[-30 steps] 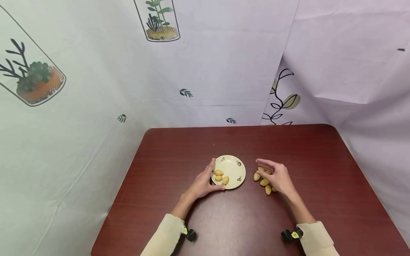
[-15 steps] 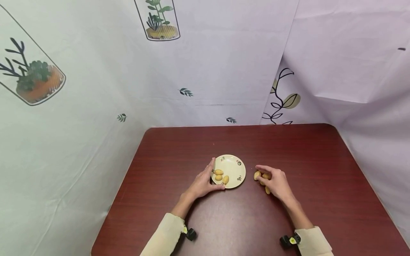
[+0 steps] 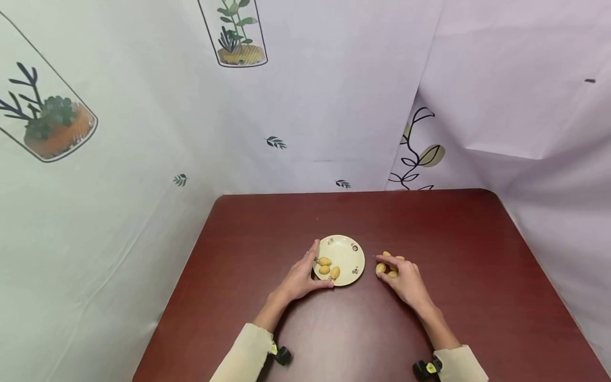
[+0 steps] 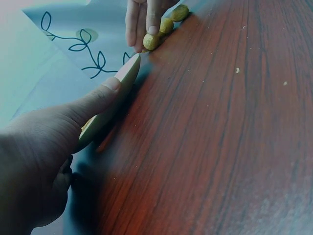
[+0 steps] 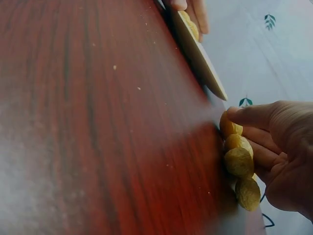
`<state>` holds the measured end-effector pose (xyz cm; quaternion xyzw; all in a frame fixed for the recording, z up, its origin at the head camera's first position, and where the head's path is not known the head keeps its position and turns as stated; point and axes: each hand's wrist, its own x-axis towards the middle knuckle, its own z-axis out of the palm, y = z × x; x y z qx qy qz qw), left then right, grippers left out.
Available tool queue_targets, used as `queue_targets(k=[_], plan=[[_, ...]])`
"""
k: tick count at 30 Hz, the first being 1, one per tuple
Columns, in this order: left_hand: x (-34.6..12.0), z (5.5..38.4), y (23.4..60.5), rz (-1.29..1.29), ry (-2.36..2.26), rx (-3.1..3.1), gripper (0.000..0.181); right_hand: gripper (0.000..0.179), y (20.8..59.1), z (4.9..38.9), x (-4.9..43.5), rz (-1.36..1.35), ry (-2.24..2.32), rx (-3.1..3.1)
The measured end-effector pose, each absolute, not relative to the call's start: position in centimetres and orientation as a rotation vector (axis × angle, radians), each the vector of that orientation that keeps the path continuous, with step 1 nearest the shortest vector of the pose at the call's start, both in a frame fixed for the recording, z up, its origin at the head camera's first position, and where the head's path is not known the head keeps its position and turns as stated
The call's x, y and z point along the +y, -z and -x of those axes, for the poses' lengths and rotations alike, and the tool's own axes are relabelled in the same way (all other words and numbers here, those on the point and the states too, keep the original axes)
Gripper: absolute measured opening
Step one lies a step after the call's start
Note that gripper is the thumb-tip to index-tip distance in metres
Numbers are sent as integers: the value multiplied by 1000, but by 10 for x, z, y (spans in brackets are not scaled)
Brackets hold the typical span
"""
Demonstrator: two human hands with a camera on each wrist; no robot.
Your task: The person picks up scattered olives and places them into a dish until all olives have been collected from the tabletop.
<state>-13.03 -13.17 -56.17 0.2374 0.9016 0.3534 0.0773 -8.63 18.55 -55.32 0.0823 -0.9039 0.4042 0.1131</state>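
My left hand (image 3: 297,277) holds the left side of a small cream plate (image 3: 350,262), its thumb along the near rim and its fingers along the far left rim. Three small yellow oval fruits, one of them a fruit (image 3: 335,272) near the front rim, lie on the plate. To the right of it, my right hand (image 3: 408,284) pinches a yellow oval fruit (image 5: 231,126) between thumb and fingers, low over the table. Several more such fruits (image 5: 239,162) lie close under and beside that hand, partly hidden by it in the head view.
The dark red wooden table (image 3: 353,334) has small pale crumbs on its surface, such as a crumb (image 4: 237,70). A white cloth backdrop (image 3: 305,106) with plant prints stands right behind the table and along both sides.
My right hand has come down and left over the pile, and its thumb and fingers have drawn together on a fruit. The left hand and plate stay where they were.
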Motion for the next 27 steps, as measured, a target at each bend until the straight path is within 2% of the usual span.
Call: queue_targets(k=[27], plan=[[-131, 128, 562, -706, -1067, 2699, 127, 31, 553, 86, 194, -265, -1399, -2658]])
